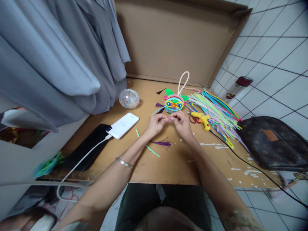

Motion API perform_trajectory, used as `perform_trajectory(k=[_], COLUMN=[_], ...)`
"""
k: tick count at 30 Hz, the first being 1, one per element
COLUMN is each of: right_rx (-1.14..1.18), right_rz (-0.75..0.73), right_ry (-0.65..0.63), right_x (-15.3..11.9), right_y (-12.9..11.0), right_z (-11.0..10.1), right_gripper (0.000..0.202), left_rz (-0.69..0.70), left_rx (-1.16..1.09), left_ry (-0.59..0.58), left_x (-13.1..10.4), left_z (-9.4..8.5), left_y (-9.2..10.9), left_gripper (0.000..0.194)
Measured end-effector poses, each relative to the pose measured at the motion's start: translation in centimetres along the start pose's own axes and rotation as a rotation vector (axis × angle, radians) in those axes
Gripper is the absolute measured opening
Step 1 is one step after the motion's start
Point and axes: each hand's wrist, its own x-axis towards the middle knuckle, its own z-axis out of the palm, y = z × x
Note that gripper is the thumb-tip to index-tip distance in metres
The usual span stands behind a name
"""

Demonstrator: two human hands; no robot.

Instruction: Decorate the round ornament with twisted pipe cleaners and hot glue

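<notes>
My left hand and my right hand meet fingertip to fingertip over the middle of the table. Both are closed in a pinch; what they hold, if anything, is too small to make out. Just beyond them sits a colourful lantern with a lion-like front, green ears and a cream loop handle. Purple tassels lie at its left side. Nearer to me, a purple tassel and a light green strip rest under my left forearm. A yellow glue gun lies right of my right hand.
Pipe cleaners are heaped at the right, beside a brown patterned bag. A clear ball, a white power bank with a cable and a black phone-like slab lie left. Grey cloth hangs at the left; cardboard stands behind.
</notes>
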Motion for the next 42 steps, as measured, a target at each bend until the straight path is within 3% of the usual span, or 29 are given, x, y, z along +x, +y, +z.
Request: perform_trajectory(k=[6,10,14,17,19,26,30,37,42], right_rx=[-0.233,-0.142,0.129,0.329,0.417,0.506,0.513,0.451,0.401], right_rz=[-0.148,-0.134,0.153,0.422,0.484,0.388,0.383,0.382,0.374], right_ry=[-0.165,-0.054,0.13,0.035,-0.026,0.006,-0.043,0.034,0.09], right_x=[-0.1,0.2,0.5,0.3,0.1,-0.4,-0.4,0.2,0.5], right_y=[-0.4,-0.2,0.5,0.7,0.4,-0.2,-0.3,-0.1,1.0], right_z=[-0.9,-1.0,-0.6,0.0,0.6,1.7,1.7,-0.1,-0.2], right_gripper=[0.017,0.019,0.034,0.044,0.043,0.029,0.025,0.03,0.031], left_rz=[0.031,-0.023,-0.077,-0.098,-0.103,-0.169,-0.223,-0.153,-0.106], left_rx=[0.132,0.023,-0.151,-0.227,-0.256,-0.39,-0.46,-0.293,-0.138], left_ry=[-0.158,-0.12,0.027,0.086,0.09,0.044,0.033,0.104,0.084], left_x=[0.3,0.1,0.1,0.1,0.1,-0.1,-0.1,0.3,0.3], left_z=[-1.1,-1.2,-0.6,-0.2,0.1,0.6,0.5,0.1,0.1], left_y=[0.5,1.2,1.3,1.0,0.8,0.6,0.7,0.1,-0.2], left_gripper=[0.018,0.02,0.022,0.021,0.021,0.025,0.029,0.027,0.025])
